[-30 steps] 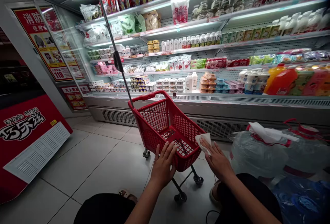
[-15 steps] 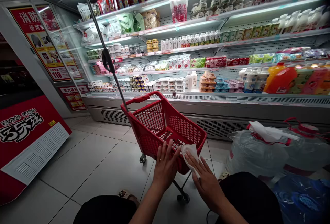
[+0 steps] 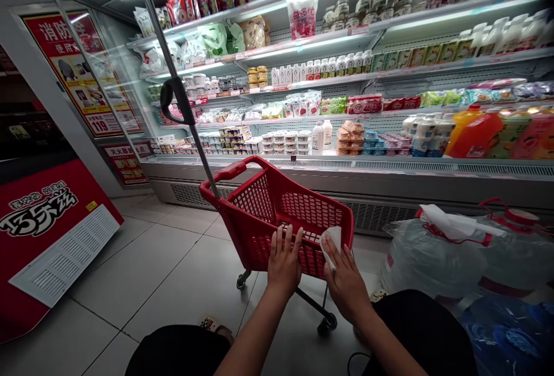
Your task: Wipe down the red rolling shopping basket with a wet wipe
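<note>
We have the red shopping cart (image 3: 244,235) standing on grey floor tiles (image 3: 168,272), before a lit refrigerated case (image 3: 433,183) whose shelves carry bottles, pouches and cups. Our left hand (image 3: 284,266) rests on the cart's near side, its grip wide, fingers stretched out. Our right hand (image 3: 347,289) lies over a white tissue (image 3: 331,243) at that same side; we cannot tell whether its grip closes on it. Large water bottles (image 3: 433,263) stand to our right, a red cabinet (image 3: 97,191) to our left.
</note>
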`<action>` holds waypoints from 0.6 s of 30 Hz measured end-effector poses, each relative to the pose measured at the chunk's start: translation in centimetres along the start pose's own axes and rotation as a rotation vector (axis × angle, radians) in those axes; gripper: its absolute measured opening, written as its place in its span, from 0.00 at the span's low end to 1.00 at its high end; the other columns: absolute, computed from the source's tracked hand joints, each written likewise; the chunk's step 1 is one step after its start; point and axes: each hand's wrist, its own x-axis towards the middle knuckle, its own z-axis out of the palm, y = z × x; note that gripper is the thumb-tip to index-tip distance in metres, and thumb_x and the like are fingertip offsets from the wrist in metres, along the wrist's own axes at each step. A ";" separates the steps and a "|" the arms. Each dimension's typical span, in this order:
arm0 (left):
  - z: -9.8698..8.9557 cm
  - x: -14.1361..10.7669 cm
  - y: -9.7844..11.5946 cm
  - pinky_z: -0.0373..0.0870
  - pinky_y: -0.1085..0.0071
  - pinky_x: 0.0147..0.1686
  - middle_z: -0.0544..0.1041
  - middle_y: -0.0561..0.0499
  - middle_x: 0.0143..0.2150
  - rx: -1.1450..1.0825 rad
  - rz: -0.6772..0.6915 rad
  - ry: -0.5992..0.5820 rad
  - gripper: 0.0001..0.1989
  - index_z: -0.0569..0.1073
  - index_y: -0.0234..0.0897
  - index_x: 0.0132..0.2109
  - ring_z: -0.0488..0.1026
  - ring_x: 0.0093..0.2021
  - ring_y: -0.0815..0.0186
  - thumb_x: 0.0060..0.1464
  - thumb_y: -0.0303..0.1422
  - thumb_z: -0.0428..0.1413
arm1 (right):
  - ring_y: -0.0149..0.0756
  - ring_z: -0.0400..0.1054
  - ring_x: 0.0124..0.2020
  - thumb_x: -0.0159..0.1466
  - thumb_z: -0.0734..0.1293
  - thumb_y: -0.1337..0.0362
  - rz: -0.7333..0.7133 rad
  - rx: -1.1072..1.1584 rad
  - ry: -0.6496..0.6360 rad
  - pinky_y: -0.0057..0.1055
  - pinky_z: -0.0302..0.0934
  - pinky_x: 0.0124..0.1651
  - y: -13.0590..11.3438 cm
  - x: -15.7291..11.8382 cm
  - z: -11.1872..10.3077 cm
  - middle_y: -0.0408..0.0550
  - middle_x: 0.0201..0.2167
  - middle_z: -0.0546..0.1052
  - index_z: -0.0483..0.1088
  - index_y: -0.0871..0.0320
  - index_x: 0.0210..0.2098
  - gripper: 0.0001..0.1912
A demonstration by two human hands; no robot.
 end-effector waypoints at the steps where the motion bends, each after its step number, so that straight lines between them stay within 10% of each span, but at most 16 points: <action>1: 0.0 0.0 0.5 0.48 0.47 0.74 0.53 0.44 0.78 -0.001 -0.001 0.001 0.49 0.47 0.41 0.79 0.48 0.77 0.44 0.54 0.30 0.58 | 0.41 0.48 0.76 0.77 0.48 0.60 -0.015 -0.016 0.011 0.48 0.46 0.77 -0.5 0.5 0.4 0.41 0.78 0.47 0.29 0.49 0.78 0.34; 6: -0.4 -0.2 1.0 0.50 0.50 0.73 0.50 0.44 0.79 -0.001 0.021 0.001 0.47 0.46 0.36 0.79 0.47 0.78 0.47 0.58 0.38 0.57 | 0.42 0.48 0.76 0.76 0.50 0.61 -0.090 -0.077 0.036 0.47 0.45 0.77 -1.6 2.0 1.2 0.42 0.78 0.46 0.26 0.51 0.78 0.36; 14: -3.5 1.2 -6.9 0.39 0.44 0.75 0.50 0.42 0.79 0.090 -0.127 0.012 0.46 0.56 0.42 0.76 0.45 0.78 0.43 0.52 0.31 0.61 | 0.40 0.50 0.75 0.77 0.48 0.59 0.009 -0.089 0.007 0.49 0.45 0.77 2.9 0.6 -0.5 0.38 0.78 0.47 0.30 0.48 0.78 0.34; 18: -4.1 1.2 -7.4 0.43 0.43 0.75 0.55 0.44 0.78 0.092 -0.074 0.016 0.45 0.60 0.44 0.75 0.46 0.78 0.41 0.51 0.28 0.62 | 0.41 0.50 0.76 0.77 0.48 0.59 0.075 -0.070 0.029 0.50 0.47 0.76 3.1 1.2 0.3 0.40 0.78 0.46 0.30 0.48 0.78 0.34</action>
